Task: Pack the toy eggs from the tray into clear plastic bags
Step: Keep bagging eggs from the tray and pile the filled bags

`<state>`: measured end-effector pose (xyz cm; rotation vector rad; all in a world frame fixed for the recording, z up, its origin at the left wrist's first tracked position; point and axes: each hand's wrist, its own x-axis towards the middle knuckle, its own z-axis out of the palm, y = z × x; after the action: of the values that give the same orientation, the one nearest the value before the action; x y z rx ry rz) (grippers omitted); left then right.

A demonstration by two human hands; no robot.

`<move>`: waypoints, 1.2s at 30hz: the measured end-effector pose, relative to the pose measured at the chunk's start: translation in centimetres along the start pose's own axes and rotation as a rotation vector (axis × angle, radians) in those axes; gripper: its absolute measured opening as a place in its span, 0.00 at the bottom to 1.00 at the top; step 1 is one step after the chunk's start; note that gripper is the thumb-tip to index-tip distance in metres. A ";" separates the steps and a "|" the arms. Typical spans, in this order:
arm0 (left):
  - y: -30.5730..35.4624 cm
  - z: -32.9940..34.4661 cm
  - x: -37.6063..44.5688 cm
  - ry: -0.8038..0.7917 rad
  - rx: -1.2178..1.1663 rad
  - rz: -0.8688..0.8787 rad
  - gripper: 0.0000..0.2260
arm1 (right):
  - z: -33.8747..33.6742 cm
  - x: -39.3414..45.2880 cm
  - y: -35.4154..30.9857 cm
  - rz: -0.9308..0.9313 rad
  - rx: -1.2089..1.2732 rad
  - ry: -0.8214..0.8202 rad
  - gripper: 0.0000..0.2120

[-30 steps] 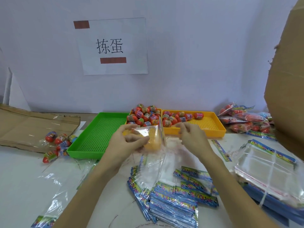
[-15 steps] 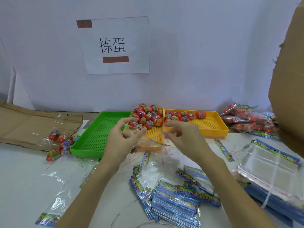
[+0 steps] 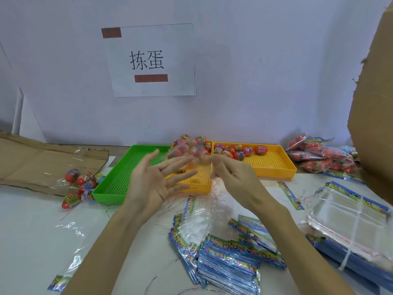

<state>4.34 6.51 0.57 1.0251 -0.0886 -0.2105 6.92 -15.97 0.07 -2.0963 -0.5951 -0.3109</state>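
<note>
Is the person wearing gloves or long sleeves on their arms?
No. Both the left hand and the right hand are bare, with no gloves, rings or watch showing. Both forearms are bare too, with no sleeve in view right down to the bottom edge of the picture.

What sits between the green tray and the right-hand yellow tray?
In the head view, a second yellow tray lies between the green tray and the right yellow tray, toy eggs heaped at its back.
</note>
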 end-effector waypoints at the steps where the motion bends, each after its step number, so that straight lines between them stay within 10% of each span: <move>1: 0.1 -0.1 -0.1 -0.051 -0.026 0.001 0.23 | 0.1 0.1 0.0 -0.025 -0.047 -0.002 0.23; 5: -0.9 -0.1 0.3 0.099 0.380 0.178 0.15 | 0.9 0.4 0.4 -0.028 -0.045 0.045 0.05; 10: -1.6 -0.9 0.9 0.449 0.661 0.454 0.06 | 0.0 0.1 0.1 0.230 0.326 -0.156 0.13; 24: -2.2 -1.0 1.1 0.155 0.812 0.344 0.04 | 0.0 0.1 -0.8 -0.074 -0.411 0.401 0.16; 36: -2.4 -0.6 0.7 0.088 0.999 0.445 0.07 | 0.5 0.1 -2.2 -0.458 -0.260 0.439 0.10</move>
<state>4.85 5.70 -1.79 1.9676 -0.3608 0.3292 5.84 -14.50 1.39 -2.0184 -0.7904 -1.1281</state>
